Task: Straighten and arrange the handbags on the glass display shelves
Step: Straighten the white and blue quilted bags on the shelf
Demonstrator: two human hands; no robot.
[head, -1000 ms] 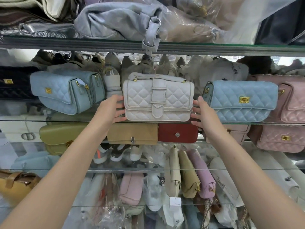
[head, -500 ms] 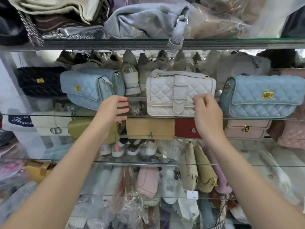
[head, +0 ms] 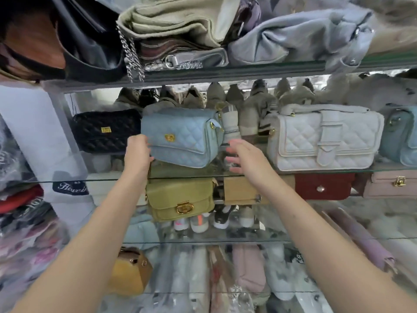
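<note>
The left hand [head: 137, 152] is gripping the lower left corner of the light blue quilted handbag [head: 180, 137], fingers curled closed around its edge. The right hand [head: 244, 158] is hovering just beside the bag's right end, fingers spread open and holding nothing; whether it is touching the bag cannot be determined. The light blue quilted handbag is sitting tilted on the glass shelf [head: 338, 171], its right end raised, between the black quilted handbag [head: 106, 131] on its left and the white quilted handbag [head: 325, 137] on its right. The olive green handbag [head: 180, 199] is sitting directly below it on the next shelf down, beside a tan bag [head: 239, 190] and a red bag [head: 322, 186].
</note>
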